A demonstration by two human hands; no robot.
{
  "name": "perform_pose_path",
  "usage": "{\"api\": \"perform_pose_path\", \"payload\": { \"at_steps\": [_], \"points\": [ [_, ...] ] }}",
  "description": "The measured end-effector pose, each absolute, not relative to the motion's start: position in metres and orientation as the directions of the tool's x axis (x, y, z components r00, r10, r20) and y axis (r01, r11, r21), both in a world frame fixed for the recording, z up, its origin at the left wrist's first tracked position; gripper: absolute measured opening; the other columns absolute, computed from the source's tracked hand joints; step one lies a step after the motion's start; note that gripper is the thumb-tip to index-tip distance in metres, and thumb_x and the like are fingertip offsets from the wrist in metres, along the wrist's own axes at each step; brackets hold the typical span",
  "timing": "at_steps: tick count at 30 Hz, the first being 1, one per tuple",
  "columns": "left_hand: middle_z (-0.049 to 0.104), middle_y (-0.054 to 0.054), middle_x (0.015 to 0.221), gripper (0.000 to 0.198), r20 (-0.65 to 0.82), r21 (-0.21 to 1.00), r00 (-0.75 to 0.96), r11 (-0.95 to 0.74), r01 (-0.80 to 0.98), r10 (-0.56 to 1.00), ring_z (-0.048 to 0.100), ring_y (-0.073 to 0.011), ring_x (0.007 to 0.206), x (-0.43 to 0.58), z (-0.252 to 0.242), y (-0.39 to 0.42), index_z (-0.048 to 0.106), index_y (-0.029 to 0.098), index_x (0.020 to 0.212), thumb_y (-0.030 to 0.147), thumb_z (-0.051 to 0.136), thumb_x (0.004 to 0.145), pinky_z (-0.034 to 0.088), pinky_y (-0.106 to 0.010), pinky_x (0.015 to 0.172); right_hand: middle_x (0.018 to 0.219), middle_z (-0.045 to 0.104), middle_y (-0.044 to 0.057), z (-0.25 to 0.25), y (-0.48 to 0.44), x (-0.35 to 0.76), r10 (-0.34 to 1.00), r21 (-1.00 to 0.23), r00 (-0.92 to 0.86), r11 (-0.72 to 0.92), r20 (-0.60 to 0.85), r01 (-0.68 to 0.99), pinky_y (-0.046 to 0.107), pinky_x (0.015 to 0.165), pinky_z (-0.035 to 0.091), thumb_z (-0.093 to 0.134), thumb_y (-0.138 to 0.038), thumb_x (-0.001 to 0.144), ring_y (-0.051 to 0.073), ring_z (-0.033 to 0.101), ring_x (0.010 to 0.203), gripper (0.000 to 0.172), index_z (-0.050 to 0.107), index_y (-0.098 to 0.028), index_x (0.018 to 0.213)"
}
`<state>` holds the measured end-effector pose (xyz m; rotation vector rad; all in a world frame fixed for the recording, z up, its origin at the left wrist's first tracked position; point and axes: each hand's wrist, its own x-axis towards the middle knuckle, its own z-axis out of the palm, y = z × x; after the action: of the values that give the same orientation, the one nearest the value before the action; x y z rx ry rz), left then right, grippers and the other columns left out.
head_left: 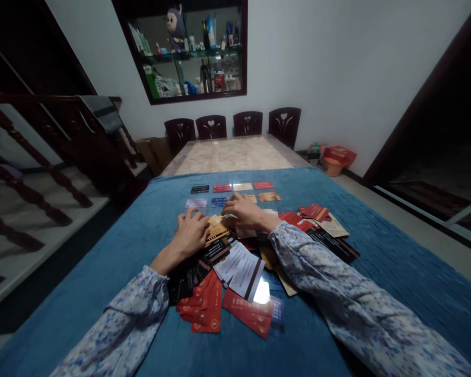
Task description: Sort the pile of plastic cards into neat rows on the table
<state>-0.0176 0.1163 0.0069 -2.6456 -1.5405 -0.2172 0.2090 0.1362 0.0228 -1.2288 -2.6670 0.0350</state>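
My left hand [192,230] rests on the left side of a pile of cards, its fingers spread and bent. Yellow cards [217,230] lie between my two hands, and the left fingertips reach their left edge. From the other side my right hand [245,212] arches over the pile, fingers apart, its tips close to the same yellow cards. Whether it grips one is unclear. Nearer me are black cards [215,251], silver cards with a dark stripe [244,269] and fanned red cards [207,303]. More red cards [255,314] partly cover a blue card [277,311].
Beyond my hands, cards lie in two rows, including a black card [200,189] and an orange card [269,197]. Red cards [314,212] and black cards [333,243] spread right of my right forearm. A blue cloth [141,225] covers the near table; chairs [248,123] stand beyond.
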Motion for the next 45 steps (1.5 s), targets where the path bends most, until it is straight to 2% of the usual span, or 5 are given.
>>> {"api": "perform_pose_path", "payload": {
  "at_steps": [13,25,35,41,45],
  "points": [
    [0.062,-0.014,0.142,0.033,0.171,-0.006,0.489,-0.495,0.869,0.855,0.037,-0.0363,0.145,-0.014,-0.014,0.081,0.067,0.023,0.12,0.036,0.043,0.102,0.036,-0.058,0.11,0.128,0.072,0.009,0.011,0.111,0.202,0.676,-0.113,-0.722,0.737,0.15,0.667,0.042,0.091,0.031,0.065,-0.033,0.092,0.031,0.046,0.123,0.019,0.076,-0.024,0.105],
    [0.067,-0.011,0.136,0.031,0.215,0.011,0.502,-0.516,0.857,0.838,0.038,-0.0357,0.145,-0.01,-0.014,0.078,0.071,0.026,0.12,0.03,0.048,0.1,0.036,-0.058,0.11,0.116,0.075,0.011,0.014,0.107,0.203,0.649,-0.089,-0.739,0.759,0.18,0.645,0.042,0.091,0.03,0.064,-0.028,0.091,0.03,0.048,0.118,0.021,0.077,-0.02,0.105],
    [0.074,-0.014,0.12,0.03,0.229,-0.136,0.658,-0.646,0.751,0.717,0.048,-0.0335,0.141,-0.01,-0.013,0.076,0.073,0.019,0.108,0.021,0.044,0.102,0.038,-0.052,0.113,0.102,0.078,0.009,0.017,0.108,0.206,0.568,0.004,-0.796,0.814,0.207,0.582,0.04,0.088,0.03,0.061,-0.027,0.094,0.025,0.053,0.109,0.018,0.078,-0.019,0.091],
    [0.075,-0.016,0.113,0.025,0.352,-0.274,0.719,-0.669,0.691,0.599,0.062,-0.0298,0.12,-0.012,-0.014,0.075,0.072,0.015,0.111,0.012,0.051,0.096,0.046,-0.047,0.101,0.087,0.075,0.008,0.013,0.112,0.205,0.464,0.105,-0.837,0.854,0.289,0.51,0.036,0.082,0.031,0.058,-0.02,0.096,0.021,0.053,0.093,0.022,0.074,-0.017,0.08],
    [0.075,-0.016,0.101,0.02,0.419,-0.347,0.736,-0.655,0.671,0.532,0.064,-0.0306,0.109,-0.013,-0.01,0.075,0.072,0.012,0.102,0.012,0.053,0.095,0.048,-0.047,0.095,0.078,0.07,0.007,0.008,0.116,0.205,0.402,0.154,-0.838,0.863,0.368,0.482,0.034,0.077,0.031,0.057,-0.017,0.096,0.019,0.05,0.086,0.026,0.069,-0.017,0.074]
  ]
}}
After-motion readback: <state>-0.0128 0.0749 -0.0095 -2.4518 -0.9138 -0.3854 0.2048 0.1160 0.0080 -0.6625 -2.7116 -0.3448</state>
